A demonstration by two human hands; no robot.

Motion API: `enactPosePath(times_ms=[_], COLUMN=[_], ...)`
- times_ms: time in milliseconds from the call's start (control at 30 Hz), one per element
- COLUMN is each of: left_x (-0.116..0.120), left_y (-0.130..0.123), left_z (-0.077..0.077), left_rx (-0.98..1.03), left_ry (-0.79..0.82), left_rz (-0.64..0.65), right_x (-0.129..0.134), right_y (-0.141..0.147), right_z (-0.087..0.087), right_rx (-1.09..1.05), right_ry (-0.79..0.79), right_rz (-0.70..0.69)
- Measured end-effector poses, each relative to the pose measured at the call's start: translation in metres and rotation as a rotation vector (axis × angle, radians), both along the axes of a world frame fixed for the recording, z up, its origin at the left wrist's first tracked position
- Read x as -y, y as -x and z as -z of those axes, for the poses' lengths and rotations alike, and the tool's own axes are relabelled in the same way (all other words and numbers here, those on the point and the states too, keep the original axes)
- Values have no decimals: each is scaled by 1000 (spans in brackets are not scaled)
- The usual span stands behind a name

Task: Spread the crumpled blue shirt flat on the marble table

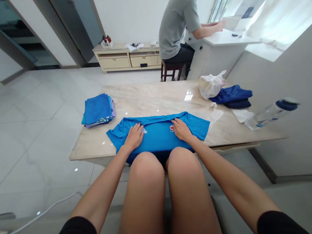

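Note:
A blue shirt [159, 137] lies spread on the marble-topped table [143, 96], its sleeves out to both sides and its lower part hanging over the near edge by my knees. My left hand [135, 135] rests flat on the left chest area, beside a small white print, fingers spread a little. On the right chest area my right hand [181, 129] lies with its fingers extended, next to a small red and white emblem. Both hands touch the cloth just below the collar edge, and neither grips it.
A stack of folded clothes [98, 109] sits at the table's left. At the right are a white plastic bag [210, 86], dark blue cloth [233, 94] and a clear bottle [268, 115]. Beyond, a person [175, 19] sits at a white desk [222, 38].

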State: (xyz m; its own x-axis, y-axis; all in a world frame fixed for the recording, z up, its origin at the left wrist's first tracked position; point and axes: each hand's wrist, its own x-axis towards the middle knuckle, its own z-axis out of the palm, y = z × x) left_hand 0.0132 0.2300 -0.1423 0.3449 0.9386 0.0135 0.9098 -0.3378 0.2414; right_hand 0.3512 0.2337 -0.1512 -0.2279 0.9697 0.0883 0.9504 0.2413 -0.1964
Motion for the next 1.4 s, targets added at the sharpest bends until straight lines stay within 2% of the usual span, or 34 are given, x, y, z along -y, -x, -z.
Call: enactPosePath(times_ms=[200, 300, 400, 500, 600, 667, 767, 900, 1067, 1267, 1400], left_x=[-74, -90, -73, -36, -3, 7, 1, -29, -86, -166, -224], left_y=[13, 13, 8, 6, 9, 11, 8, -3, -9, -12, -9], left_z=[5, 2, 0, 1, 0, -3, -6, -5, 1, 6, 17], left_rx=[-32, -26, -19, -28, -44, -50, -69, -96, -112, -81, -22], left_ry=[-17, -42, -84, -80, -22, 8, 48, 61, 32, 54, 67], left_rz=[-100, -137, -183, -199, -230, -250, -255, -253, -247, -216, -165], right_x=[-59, -72, -58, -22, 13, 24, 22, -5, -57, -146, -210], right_y=[-5, -7, -3, -1, -10, -21, -37, -46, -59, -89, -108], right_z=[18, 16, 12, 10, 9, 6, 1, -2, 1, 21, 39], right_rx=[-60, -67, -48, -15, 18, 37, 59, 86, 103, 107, 17], right_ry=[-36, -44, -46, -27, 27, 61, 110, 133, 132, 92, 41], right_rz=[159, 211, 252, 322, 374, 382, 370, 369, 333, 269, 196])
